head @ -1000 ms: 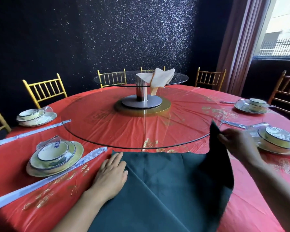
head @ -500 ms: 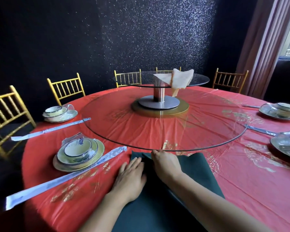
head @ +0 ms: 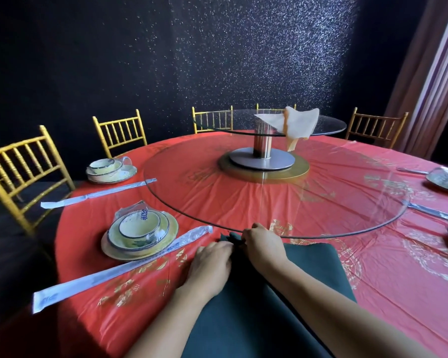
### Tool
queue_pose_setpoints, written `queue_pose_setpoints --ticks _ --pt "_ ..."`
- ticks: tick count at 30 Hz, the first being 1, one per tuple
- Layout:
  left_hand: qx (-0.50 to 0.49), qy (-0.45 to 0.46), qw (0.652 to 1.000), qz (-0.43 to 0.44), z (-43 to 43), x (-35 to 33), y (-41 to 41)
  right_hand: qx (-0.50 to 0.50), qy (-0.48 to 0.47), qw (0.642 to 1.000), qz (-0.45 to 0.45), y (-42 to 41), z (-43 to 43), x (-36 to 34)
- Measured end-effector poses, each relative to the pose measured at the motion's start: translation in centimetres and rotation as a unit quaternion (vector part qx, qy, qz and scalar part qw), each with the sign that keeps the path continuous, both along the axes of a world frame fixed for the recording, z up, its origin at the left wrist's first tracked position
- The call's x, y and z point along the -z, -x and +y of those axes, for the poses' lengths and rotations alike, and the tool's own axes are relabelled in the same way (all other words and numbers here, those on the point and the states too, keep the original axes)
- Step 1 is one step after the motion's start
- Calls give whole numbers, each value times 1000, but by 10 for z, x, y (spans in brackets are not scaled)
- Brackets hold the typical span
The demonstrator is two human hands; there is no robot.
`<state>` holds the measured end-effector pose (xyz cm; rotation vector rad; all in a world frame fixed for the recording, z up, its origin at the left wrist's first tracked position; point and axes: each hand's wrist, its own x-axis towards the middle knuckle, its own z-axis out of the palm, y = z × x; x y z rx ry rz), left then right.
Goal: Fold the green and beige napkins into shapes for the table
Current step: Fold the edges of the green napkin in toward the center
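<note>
Round counter (head: 388, 293), red cloth, glass turntable (head: 269, 202). Green napkin (head: 308, 267): flat at near edge. Beige napkin (head: 299, 124): draped on upper glass tier. Left hand (head: 210, 262), right hand (head: 263, 245): each grip pinching green napkin's far corner. Advice: match corners squarely, then press crease outward.

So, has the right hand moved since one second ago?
Yes. The right hand went left along the glass turntable rim, to the left hand.

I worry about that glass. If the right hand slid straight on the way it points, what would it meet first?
Probably the rim of the glass turntable, just beyond the right hand gripping the green napkin; depth is unclear, so it might slip underneath.
</note>
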<state>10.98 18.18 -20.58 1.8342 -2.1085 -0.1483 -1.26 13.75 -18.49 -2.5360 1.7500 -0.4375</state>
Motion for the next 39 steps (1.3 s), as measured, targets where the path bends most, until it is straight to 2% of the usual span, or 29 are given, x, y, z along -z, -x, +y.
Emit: queue_pose_setpoints --ticks 3,13,20,25,30,35,39 --pt "12 22 1000 -1 1 6 1 10 -40 998 -48 3 0 4" --pt "-10 27 999 -13 2 10 2 -15 -5 998 -68 -3 1 14" --pt "3 -5 1000 -29 1 9 1 -21 -40 992 -120 -2 0 16" --pt "-1 0 999 -32 1 11 1 -6 -23 998 -62 11 6 18" --pt "-2 -5 998 -55 1 10 1 -53 -38 995 -74 16 9 21" --pt "1 -16 998 -66 3 8 2 -159 -71 980 -100 36 10 10" --pt "1 -24 997 -77 2 7 0 -180 -11 976 -120 84 37 7"
